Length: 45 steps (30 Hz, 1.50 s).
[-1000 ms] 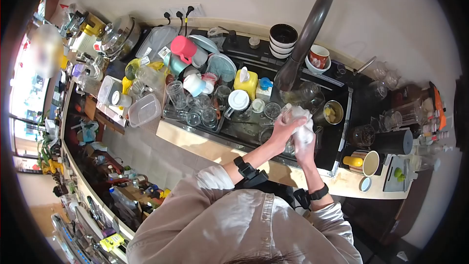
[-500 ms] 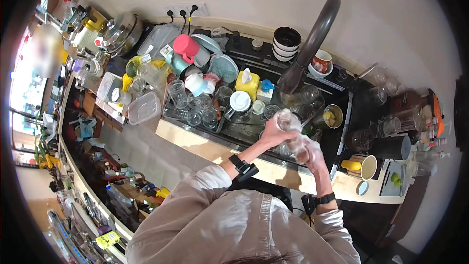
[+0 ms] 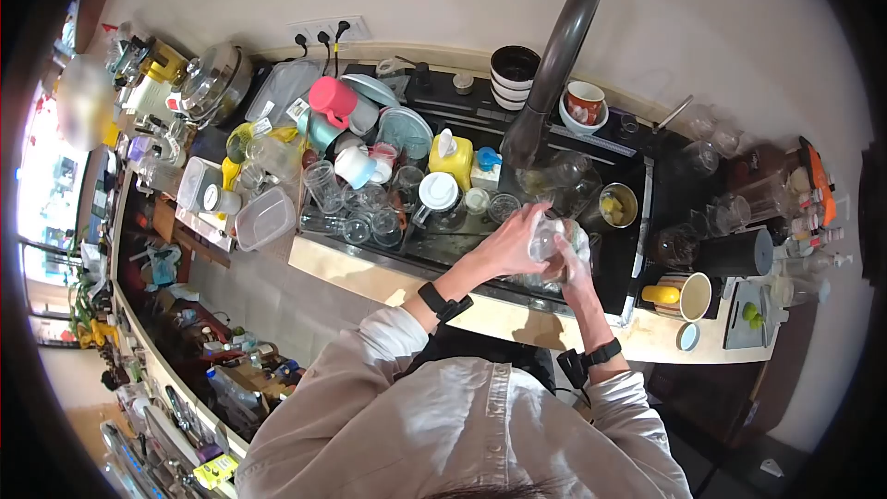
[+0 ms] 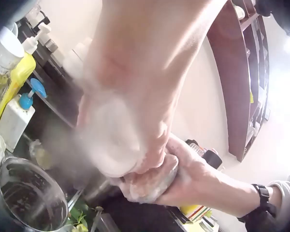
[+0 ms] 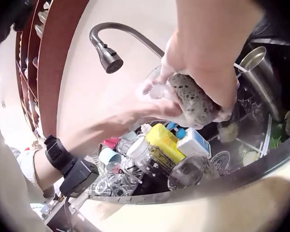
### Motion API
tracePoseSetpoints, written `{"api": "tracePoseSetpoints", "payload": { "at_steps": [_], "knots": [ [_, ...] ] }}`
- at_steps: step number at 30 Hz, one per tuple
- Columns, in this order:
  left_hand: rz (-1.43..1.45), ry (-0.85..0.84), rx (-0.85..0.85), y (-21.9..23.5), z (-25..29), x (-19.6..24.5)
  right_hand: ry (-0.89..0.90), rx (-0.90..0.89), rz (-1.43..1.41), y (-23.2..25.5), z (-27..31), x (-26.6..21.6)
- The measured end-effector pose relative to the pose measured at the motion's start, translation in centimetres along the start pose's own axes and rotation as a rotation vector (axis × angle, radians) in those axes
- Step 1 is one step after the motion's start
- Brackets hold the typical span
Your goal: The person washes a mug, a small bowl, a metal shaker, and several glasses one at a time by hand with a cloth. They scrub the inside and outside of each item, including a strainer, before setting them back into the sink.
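Note:
Over the sink, my left hand (image 3: 513,245) grips a clear, soapy glass vessel (image 3: 544,240). My right hand (image 3: 577,272) is curled round a grey speckled sponge (image 5: 192,98), pressed to the vessel. In the right wrist view, white suds coat the fingers of my left hand (image 5: 154,108) and parts of my right hand (image 5: 203,67). The left wrist view is partly blurred, with foam on my left hand (image 4: 113,135) and my right hand (image 4: 198,176) beneath it. The fingers hide much of the vessel.
The dark faucet (image 3: 554,65) arches behind the hands. Left of them stand a white-lidded jar (image 3: 438,191), a yellow bottle (image 3: 450,162) and many glasses (image 3: 371,212). A metal cup (image 3: 617,206) is to the right; a striped cup (image 3: 695,298) stands on the counter edge.
Both hands have come closer together round the vessel, after being spread along it half a second ago. Less of the vessel's length shows between them.

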<state>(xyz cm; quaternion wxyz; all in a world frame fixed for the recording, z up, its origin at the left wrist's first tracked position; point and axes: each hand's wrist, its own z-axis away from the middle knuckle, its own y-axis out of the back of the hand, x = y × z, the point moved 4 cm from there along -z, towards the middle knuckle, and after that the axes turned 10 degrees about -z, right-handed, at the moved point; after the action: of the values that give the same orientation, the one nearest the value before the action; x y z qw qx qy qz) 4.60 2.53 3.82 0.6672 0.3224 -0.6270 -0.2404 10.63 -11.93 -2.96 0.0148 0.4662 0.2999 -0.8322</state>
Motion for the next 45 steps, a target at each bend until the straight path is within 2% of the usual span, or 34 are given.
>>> {"api": "tracePoseSetpoints", "payload": {
  "at_steps": [3,6,9,10,13,14,17,18,21,22,24,25,26,28,30,32,35,37,38,39,41,42,45],
  "knots": [
    [0.186,-0.009,0.104,1.3,0.4,0.4,-0.202,-0.019,-0.233,-1.1,0.8,-0.5],
    [0.386,0.034,0.207,-0.1,0.6,-1.2,-0.122,-0.006,-0.156,-2.0,1.1,-1.5],
    [0.639,0.151,0.274,-4.2,0.5,-4.4,-0.026,0.008,-0.061,-2.1,0.7,-1.5],
    [0.833,0.165,0.329,-5.1,0.6,-4.2,0.003,0.015,-0.026,-2.1,0.7,-1.4],
    [1.217,0.394,0.146,-6.7,0.5,-5.6,0.088,-0.004,0.099,-2.4,0.9,-1.5],
    [1.298,0.420,0.230,-5.3,0.4,-4.9,0.206,-0.026,0.303,-2.3,0.9,-2.2],
    [1.370,0.400,0.195,-2.7,0.6,-3.7,0.558,-0.096,0.917,-2.5,1.6,-5.5],
    [1.301,0.390,0.148,-3.0,0.5,-4.5,0.703,-0.077,1.070,-3.2,2.3,-6.4],
    [1.219,0.415,0.049,-1.7,0.3,-3.9,0.874,-0.181,1.219,-3.8,2.9,-6.4],
    [1.227,0.440,0.048,-1.6,0.1,-3.9,0.909,-0.196,1.144,-3.5,2.7,-6.0],
    [1.242,0.494,0.054,-1.5,-0.2,-4.0,0.762,-0.177,0.908,-3.0,2.2,-4.4],
    [1.113,0.434,0.105,-1.5,-0.1,-4.1,0.684,-0.166,0.790,-2.7,2.0,-3.7],
    [0.985,0.373,0.155,-1.7,-0.1,-4.3,0.786,-0.263,0.856,-2.8,1.7,-3.8],
    [0.777,0.193,0.258,-1.3,-0.1,-3.8,0.311,-0.237,0.566,-1.5,0.4,-3.0],
    [0.493,-0.022,0.231,0.0,0.5,-2.9,-0.157,-0.193,0.263,-0.4,0.3,-1.7],
    [0.249,-0.269,0.195,1.5,0.8,-1.7,-0.309,-0.191,0.065,-0.1,0.0,-1.5],
    [0.046,-0.397,0.203,1.5,1.1,-1.3,-0.432,-0.169,-0.177,0.6,-0.5,-0.7],
    [0.058,-0.387,0.229,1.4,1.3,-1.2,-0.462,-0.094,-0.276,0.4,-0.4,-0.2],
    [0.068,-0.368,0.232,1.3,1.3,-1.3,-0.396,-0.012,-0.256,0.1,-0.4,0.0],
    [0.078,-0.347,0.234,1.1,1.3,-1.5,-0.299,-0.020,-0.028,-0.2,0.0,-0.5],
    [0.380,-0.105,0.196,-0.1,0.9,-2.8,-0.101,-0.035,0.426,-0.8,1.0,-2.1],
    [0.528,0.021,0.175,-0.9,0.8,-3.7,0.439,-0.238,0.673,-0.8,0.8,-2.6],
    [0.476,0.255,-0.008,-3.3,0.8,-6.9,0.800,-0.279,1.275,-1.4,1.9,-4.9]
  ]
}}
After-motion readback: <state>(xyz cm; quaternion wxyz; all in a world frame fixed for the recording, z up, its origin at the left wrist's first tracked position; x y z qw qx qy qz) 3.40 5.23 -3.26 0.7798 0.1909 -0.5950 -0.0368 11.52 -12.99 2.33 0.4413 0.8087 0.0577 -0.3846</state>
